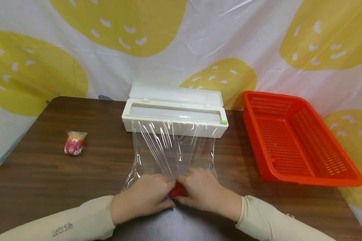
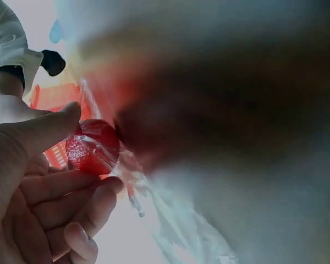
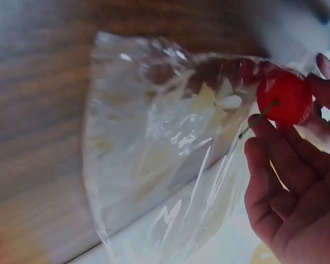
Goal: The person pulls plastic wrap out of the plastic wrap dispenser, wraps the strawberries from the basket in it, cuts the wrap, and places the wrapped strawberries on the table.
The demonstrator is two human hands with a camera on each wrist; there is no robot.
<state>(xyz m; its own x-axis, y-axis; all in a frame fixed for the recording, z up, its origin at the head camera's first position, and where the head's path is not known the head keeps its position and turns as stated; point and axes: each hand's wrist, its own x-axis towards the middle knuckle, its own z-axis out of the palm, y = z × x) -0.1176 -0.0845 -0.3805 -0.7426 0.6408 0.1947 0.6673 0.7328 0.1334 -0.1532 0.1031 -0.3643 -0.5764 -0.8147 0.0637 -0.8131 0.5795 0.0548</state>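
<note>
A round red cherry [image 1: 178, 190] with a thin green stem [image 3: 257, 120] is held between my two hands near the table's front edge. Clear plastic wrap [image 1: 173, 150] stretches from a white dispenser box [image 1: 172, 129] down to it and covers part of its surface. My left hand [image 1: 144, 195] grips the cherry and wrap from the left, thumb pointing inward. From the other side, my right hand [image 1: 202, 190] holds them with curled fingers, the thumbs of both hands close together. In the left wrist view, wrap lies in creases over the cherry, while a large blur hides the right side.
The dispenser's lid [image 1: 175, 95] stands raised behind it, with a green slider at the right end. A red plastic basket [image 1: 259, 144] is on the right, with a small red item [image 1: 274, 161] inside. A wrapped red and yellow fruit [image 1: 74, 144] lies at left.
</note>
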